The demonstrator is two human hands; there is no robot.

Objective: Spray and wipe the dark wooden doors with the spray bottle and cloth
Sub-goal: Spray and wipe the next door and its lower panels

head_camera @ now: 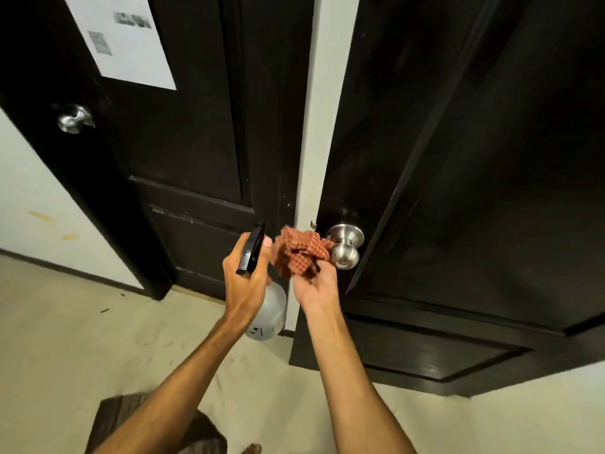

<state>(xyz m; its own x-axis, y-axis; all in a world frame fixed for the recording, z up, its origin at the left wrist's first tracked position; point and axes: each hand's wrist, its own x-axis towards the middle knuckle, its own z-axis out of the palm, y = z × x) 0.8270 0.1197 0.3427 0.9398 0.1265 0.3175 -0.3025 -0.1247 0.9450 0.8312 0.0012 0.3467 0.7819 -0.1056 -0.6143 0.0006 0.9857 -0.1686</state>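
Spray bottle (266, 309): gripped at the black trigger head by left hand (244, 276), body partly hidden behind wrist. Crumpled red checked cloth (299, 253): bunched in right hand (316, 288), touching steel knob (345, 245) of right dark door (458, 191). Left door (196, 126) bears a paper (121, 37), print blurred.

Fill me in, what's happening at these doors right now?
A person stands facing two dark wooden doors. The left hand grips a spray bottle by its black trigger head, while the right hand holds a bunched reddish checked cloth just beside the silver knob of the right door. The left door carries a paper sheet.
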